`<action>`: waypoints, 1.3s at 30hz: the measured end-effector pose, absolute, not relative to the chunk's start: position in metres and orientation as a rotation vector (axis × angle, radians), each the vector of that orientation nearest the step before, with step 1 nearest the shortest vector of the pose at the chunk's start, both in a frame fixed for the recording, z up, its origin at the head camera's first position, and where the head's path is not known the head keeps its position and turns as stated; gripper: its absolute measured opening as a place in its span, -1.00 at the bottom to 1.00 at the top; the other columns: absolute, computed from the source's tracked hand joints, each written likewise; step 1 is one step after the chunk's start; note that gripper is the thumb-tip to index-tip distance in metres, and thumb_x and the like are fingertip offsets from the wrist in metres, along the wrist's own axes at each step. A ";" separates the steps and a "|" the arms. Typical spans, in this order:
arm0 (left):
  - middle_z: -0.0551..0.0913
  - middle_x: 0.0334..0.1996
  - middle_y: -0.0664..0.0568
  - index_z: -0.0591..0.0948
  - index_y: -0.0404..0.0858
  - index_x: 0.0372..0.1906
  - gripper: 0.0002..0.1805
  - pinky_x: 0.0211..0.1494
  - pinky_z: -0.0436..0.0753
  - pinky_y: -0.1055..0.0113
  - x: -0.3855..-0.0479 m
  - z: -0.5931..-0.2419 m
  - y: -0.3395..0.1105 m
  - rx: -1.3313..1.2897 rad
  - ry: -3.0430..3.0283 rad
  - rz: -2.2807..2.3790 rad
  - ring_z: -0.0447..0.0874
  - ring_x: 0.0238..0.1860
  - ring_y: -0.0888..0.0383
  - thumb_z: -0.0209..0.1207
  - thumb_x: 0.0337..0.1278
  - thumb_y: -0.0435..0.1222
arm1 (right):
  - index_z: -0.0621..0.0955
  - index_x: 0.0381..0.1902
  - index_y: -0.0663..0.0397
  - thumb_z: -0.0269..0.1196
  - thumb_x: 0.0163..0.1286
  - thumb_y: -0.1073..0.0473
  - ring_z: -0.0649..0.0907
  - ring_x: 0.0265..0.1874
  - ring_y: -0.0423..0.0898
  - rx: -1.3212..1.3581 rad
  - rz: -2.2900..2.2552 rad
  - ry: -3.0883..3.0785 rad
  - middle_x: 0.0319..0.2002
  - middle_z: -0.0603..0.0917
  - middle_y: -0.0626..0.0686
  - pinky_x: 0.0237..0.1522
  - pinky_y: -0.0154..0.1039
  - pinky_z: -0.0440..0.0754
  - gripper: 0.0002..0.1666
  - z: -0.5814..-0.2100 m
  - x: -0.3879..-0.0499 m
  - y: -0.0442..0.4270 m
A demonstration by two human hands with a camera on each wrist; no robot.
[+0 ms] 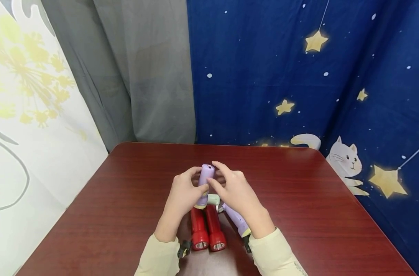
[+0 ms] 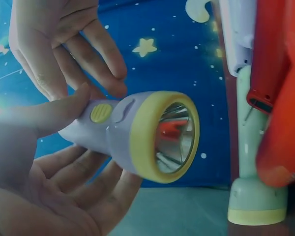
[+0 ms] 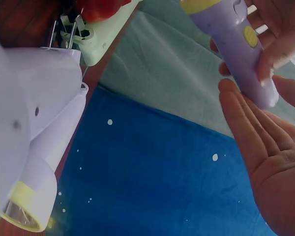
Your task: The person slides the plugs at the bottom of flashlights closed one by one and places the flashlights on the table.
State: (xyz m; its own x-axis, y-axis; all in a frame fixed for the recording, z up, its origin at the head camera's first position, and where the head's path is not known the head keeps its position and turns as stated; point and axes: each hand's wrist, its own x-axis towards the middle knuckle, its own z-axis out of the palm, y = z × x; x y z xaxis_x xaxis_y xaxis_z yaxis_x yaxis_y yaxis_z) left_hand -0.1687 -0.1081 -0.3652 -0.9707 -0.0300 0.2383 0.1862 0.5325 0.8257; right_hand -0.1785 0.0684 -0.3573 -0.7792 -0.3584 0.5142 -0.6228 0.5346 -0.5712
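Note:
A light purple flashlight [image 1: 206,175] with a yellow rim and yellow switch is held tilted above the table, its tail end uppermost. My left hand [image 1: 185,190] grips its body, thumb on one side and fingers on the other. My right hand [image 1: 239,191] is beside the tail end, its fingers extended around it; whether they touch it I cannot tell. In the left wrist view the flashlight's lens [image 2: 176,140] faces the camera, unlit. Under the hands lie two red flashlights [image 1: 214,226], a pale green flashlight [image 2: 255,196] and purple flashlights [image 3: 46,93], partly hidden in the head view.
The dark red wooden table [image 1: 126,214] extends around the flashlights. Behind it hang a grey curtain [image 1: 157,76] and a blue curtain [image 1: 247,96] with stars. A white patterned cloth [image 1: 33,153] stands at the left. Wire loops [image 3: 73,32] are on the lying flashlights' ends.

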 end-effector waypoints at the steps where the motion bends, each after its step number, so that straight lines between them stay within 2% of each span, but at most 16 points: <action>1: 0.81 0.07 -0.22 0.66 -0.30 0.29 -0.44 0.10 0.82 -0.07 -0.169 -0.366 -0.109 -0.127 -2.556 -1.393 0.88 -0.01 -0.11 0.47 0.19 -0.29 | 0.60 0.35 0.23 0.44 0.42 0.22 0.89 -0.17 -0.04 0.803 1.101 -2.478 -0.04 0.87 0.15 -0.05 -0.11 0.84 -0.42 -0.357 -0.178 0.070; 6: 0.81 0.07 -0.25 0.65 -0.36 0.29 -0.36 0.09 0.81 -0.06 -0.178 -0.371 -0.125 -0.041 -2.644 -1.246 0.86 -0.02 -0.12 0.52 0.16 -0.15 | 0.73 0.21 0.04 0.42 0.46 0.12 0.86 -0.10 -0.08 0.748 0.941 -2.705 -0.03 0.87 0.04 0.05 -0.05 0.82 -0.60 -0.353 -0.177 0.078; 10: 0.80 0.08 -0.29 0.63 -0.39 0.32 -0.31 0.06 0.82 -0.05 -0.190 -0.373 -0.148 0.042 -2.757 -1.141 0.83 -0.03 -0.14 0.49 0.18 -0.09 | 0.76 0.16 -0.04 0.43 0.44 0.10 0.82 -0.03 -0.05 0.723 0.761 -2.874 0.01 0.85 0.01 0.11 0.00 0.78 -0.64 -0.350 -0.180 0.085; 15: 0.77 0.08 -0.33 0.61 -0.41 0.34 -0.30 -0.05 0.83 0.00 -0.214 -0.380 -0.176 0.113 -2.868 -1.023 0.80 -0.12 -0.12 0.45 0.23 -0.06 | 0.76 0.13 0.00 0.44 0.40 0.16 0.76 -0.13 -0.07 0.661 0.714 -3.014 -0.03 0.83 0.06 0.05 -0.03 0.76 -0.65 -0.351 -0.181 0.092; 21: 0.73 0.06 -0.40 0.60 -0.47 0.28 -0.33 0.02 0.80 -0.10 -0.251 -0.378 -0.194 0.185 -2.925 -0.914 0.78 -0.13 -0.19 0.42 0.26 -0.07 | 0.77 0.08 0.09 0.51 0.31 0.17 0.67 -0.28 -0.09 0.588 0.643 -3.162 -0.09 0.80 0.12 -0.11 -0.08 0.73 -0.61 -0.355 -0.178 0.102; 24: 0.73 0.03 -0.42 0.61 -0.50 0.20 -0.37 0.03 0.80 -0.10 -0.275 -0.377 -0.199 0.183 -2.947 -0.889 0.79 -0.12 -0.20 0.41 0.28 -0.07 | 0.78 0.06 0.10 0.54 0.26 0.17 0.67 -0.26 -0.09 0.546 0.601 -3.238 -0.08 0.79 0.11 -0.09 -0.08 0.71 -0.60 -0.357 -0.176 0.107; 29: 0.70 0.03 -0.42 0.60 -0.54 0.13 -0.46 0.00 0.80 0.02 -0.311 -0.380 -0.210 0.204 -2.977 -1.069 0.77 -0.08 -0.13 0.31 0.40 -0.11 | 0.78 0.06 0.10 0.56 0.24 0.16 0.69 -0.21 -0.08 0.513 0.586 -3.305 -0.08 0.79 0.10 0.00 -0.02 0.72 -0.57 -0.361 -0.175 0.110; 32: 0.67 0.06 -0.40 0.60 -0.55 0.15 -0.49 -0.08 0.78 0.15 -0.322 -0.383 -0.215 0.283 -2.980 -1.205 0.72 -0.10 -0.06 0.25 0.45 -0.15 | 0.78 0.04 0.14 0.57 0.22 0.16 0.68 -0.22 -0.08 0.508 0.607 -3.319 -0.12 0.78 0.09 -0.02 -0.02 0.73 -0.57 -0.362 -0.175 0.110; 36: 0.69 0.02 -0.38 0.61 -0.54 0.14 -0.49 -0.23 0.74 0.23 -0.329 -0.388 -0.214 0.314 -2.965 -1.202 0.71 -0.15 -0.02 0.28 0.42 -0.14 | 0.79 -0.29 0.13 0.59 0.18 0.18 0.64 -0.39 -0.09 0.509 0.589 -3.315 -0.38 0.73 0.03 -0.23 -0.12 0.68 -0.79 -0.366 -0.174 0.110; 39: 0.73 -0.06 -0.37 0.68 -0.50 0.02 -0.56 -0.23 0.77 0.16 -0.334 -0.393 -0.211 0.309 -2.938 -1.126 0.75 -0.19 -0.05 0.31 0.37 -0.15 | 0.71 -0.53 0.06 0.59 0.14 0.20 0.61 -0.52 -0.10 0.508 0.553 -3.305 -0.55 0.64 -0.01 -0.39 -0.18 0.61 -0.77 -0.368 -0.173 0.110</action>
State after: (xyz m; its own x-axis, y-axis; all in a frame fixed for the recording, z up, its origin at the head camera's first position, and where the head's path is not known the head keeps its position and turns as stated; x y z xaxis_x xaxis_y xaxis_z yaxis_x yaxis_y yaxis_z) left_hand -0.3340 -0.2110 -0.3932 -0.9807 -0.1747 -0.0876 -0.1885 0.7272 0.6600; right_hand -0.1725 0.1095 -0.3680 -0.9253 -0.3278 -0.1905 -0.2480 0.9034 -0.3499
